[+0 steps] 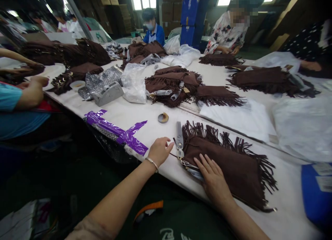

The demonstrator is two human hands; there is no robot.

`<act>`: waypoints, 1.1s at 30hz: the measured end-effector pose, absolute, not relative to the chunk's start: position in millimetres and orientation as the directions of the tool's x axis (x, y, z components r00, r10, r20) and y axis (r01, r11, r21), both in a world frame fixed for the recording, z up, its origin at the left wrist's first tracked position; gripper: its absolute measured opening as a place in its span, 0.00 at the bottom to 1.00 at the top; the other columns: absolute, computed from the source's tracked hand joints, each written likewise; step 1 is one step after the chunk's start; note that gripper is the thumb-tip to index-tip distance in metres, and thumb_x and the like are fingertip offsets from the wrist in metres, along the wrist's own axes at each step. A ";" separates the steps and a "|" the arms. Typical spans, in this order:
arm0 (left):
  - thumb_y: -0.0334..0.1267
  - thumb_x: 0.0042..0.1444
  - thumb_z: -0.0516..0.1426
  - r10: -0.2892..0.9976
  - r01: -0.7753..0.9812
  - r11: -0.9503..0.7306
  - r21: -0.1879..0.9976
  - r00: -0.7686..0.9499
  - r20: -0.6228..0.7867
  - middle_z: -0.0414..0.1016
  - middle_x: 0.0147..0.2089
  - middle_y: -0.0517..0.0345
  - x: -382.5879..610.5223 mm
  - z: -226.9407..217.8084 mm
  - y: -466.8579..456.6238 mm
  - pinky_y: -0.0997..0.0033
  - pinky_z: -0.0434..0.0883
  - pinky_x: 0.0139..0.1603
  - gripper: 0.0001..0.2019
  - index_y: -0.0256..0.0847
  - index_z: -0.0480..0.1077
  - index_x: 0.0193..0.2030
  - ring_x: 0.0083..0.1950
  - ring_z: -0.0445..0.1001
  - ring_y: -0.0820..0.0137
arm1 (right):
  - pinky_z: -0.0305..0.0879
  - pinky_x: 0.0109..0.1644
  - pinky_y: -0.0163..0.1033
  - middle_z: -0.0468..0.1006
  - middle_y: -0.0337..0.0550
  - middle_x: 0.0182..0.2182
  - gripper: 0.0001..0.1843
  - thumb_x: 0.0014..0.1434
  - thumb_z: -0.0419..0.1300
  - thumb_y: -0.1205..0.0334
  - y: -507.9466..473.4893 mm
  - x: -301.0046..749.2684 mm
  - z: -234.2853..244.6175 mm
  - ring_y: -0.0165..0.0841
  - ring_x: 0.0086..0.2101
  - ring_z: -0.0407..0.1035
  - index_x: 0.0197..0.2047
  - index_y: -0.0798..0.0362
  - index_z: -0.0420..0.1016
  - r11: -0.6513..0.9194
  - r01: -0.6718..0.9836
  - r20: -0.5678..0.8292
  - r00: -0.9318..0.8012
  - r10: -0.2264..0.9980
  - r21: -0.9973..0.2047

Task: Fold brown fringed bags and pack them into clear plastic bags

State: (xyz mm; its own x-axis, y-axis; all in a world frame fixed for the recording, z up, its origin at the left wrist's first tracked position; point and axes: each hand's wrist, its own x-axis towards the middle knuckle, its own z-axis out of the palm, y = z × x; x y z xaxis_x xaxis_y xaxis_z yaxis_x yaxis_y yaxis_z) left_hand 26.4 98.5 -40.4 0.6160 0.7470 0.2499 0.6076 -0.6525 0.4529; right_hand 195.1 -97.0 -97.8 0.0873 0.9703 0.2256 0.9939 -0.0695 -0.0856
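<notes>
**On a long white table (145, 115), two hands at a flat brown suede-like bag with fringed edges (233, 167)**

Near the front edge of the table, close to the camera wearer: the brown bag lying flat, fringe along its far and right sides. Right hand (214, 179) laid palm-down on the bag's left part, fingers straight and slightly spread, gripping nothing. Left hand (159, 150) resting on the bare table just left of the bag, fingers loosely curled, empty, thumb toward a grey strap tab with metal clip (179, 138) at the bag's left corner. Thin bracelet (152, 162) at that wrist. Farther left, crossed strips of shiny purple tape (116, 131) stuck at the table edge. Just beyond the bag, a small round tape roll (163, 117). Farther back, a grey tape dispenser (107, 93), crumpled clear plastic bags (133, 82) and heaps of matching brown fringed bags (176, 84). Around the table, other people at work, one in a blue top (153, 30) at the far end.
</notes>
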 end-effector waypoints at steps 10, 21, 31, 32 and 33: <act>0.31 0.44 0.61 0.888 0.642 -0.338 0.688 0.460 0.008 0.74 0.35 0.44 114.9 -34.1 165.8 0.61 0.68 0.43 0.13 0.30 0.69 0.38 0.40 0.73 0.58 | 0.42 0.66 0.50 0.44 0.42 0.66 0.44 0.46 0.50 0.79 -99.7 196.6 -103.4 0.38 0.64 0.36 0.66 0.50 0.47 -0.082 0.991 0.230 0.103 0.968 -0.102; 0.43 0.51 0.60 0.880 0.370 -0.359 0.857 0.440 0.180 0.75 0.39 0.53 -63.4 -0.4 50.5 0.64 0.71 0.45 0.14 0.39 0.73 0.42 0.41 0.73 0.63 | 0.45 0.64 0.49 0.49 0.45 0.65 0.42 0.46 0.48 0.82 -99.9 201.8 -99.7 0.39 0.63 0.42 0.65 0.51 0.51 -0.047 0.987 0.235 0.082 0.969 -0.151; 0.36 0.59 0.49 0.082 0.014 -0.894 0.449 0.988 0.132 0.73 0.40 0.48 1.4 -28.6 -39.4 0.66 0.67 0.45 0.15 0.39 0.67 0.51 0.42 0.70 0.63 | 0.54 0.60 0.49 0.56 0.47 0.62 0.41 0.46 0.47 0.82 -89.3 216.9 -87.2 0.40 0.61 0.50 0.64 0.50 0.55 0.039 0.983 0.125 -0.017 0.992 -0.179; 0.36 0.60 0.49 0.059 0.002 -0.906 0.423 0.991 0.120 0.72 0.40 0.47 15.7 -35.5 -43.1 0.65 0.67 0.45 0.14 0.38 0.67 0.51 0.42 0.69 0.62 | 0.53 0.61 0.50 0.56 0.47 0.62 0.42 0.45 0.47 0.82 -89.4 217.5 -84.8 0.40 0.61 0.49 0.63 0.50 0.55 0.029 0.979 0.102 -0.008 0.995 -0.200; 0.36 0.60 0.50 0.059 0.010 -0.915 0.403 0.992 0.109 0.72 0.41 0.47 28.4 -42.3 -46.2 0.64 0.67 0.45 0.14 0.37 0.67 0.50 0.43 0.69 0.61 | 0.52 0.61 0.50 0.55 0.48 0.62 0.42 0.44 0.47 0.82 -90.1 218.1 -81.6 0.41 0.61 0.48 0.63 0.51 0.56 0.016 0.975 0.077 0.002 0.997 -0.222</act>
